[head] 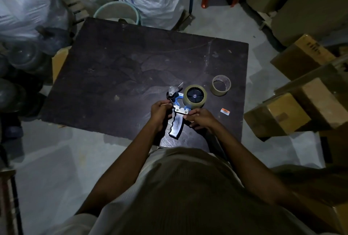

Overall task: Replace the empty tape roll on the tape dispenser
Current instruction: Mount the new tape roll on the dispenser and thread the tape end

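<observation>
Fresh roll's on the tape dispenser [177, 110], lying near the tabletop's [113, 68] near edge.
Left hand [160, 111] and right hand [200, 117] fingers pinch its frame; full tape roll [195, 96] sits on the hub, empty core [221, 84] just beside it.

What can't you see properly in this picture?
- Tape end: head view, too dim and small to tell whether it is threaded from the new roll through the dispenser.
- Left hand and right hand: fingers curl underneath, grip hidden.
- Small label on the table: print too tiny.
- Empty core: leftover tape unclear.
</observation>
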Available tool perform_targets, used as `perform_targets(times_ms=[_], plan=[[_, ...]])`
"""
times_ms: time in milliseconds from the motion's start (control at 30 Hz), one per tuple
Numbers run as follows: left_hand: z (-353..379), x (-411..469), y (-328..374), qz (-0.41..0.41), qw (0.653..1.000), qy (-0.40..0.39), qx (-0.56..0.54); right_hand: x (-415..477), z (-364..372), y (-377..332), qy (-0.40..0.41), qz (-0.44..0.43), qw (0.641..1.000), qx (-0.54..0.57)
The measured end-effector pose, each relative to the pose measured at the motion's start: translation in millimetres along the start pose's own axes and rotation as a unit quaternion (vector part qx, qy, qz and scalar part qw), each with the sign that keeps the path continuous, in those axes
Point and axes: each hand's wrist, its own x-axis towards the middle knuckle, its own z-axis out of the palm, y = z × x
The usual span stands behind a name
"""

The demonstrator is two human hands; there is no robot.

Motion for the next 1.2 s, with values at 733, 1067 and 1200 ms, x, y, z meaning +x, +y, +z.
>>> perform_targets(times_ms=[733, 1067, 1200], plan=[[57.1, 5.4, 37.7, 0.360, 0.610, 0.003, 0.706, 20.1, -15.0, -23.3, 0.239, -0.139, 0.921, -0.274], [41.5, 9.0, 31.7, 0.384, 0.686, 0.039, 0.616, 34.2, -7.3, -49.4, 0.142, -0.129, 0.912, -0.362], [29.4, 21.0, 27.8, 0.355, 0.659, 0.051, 0.661, 31.7, -13.3, -55.3, 0.180, -0.140, 0.897, -0.378]])
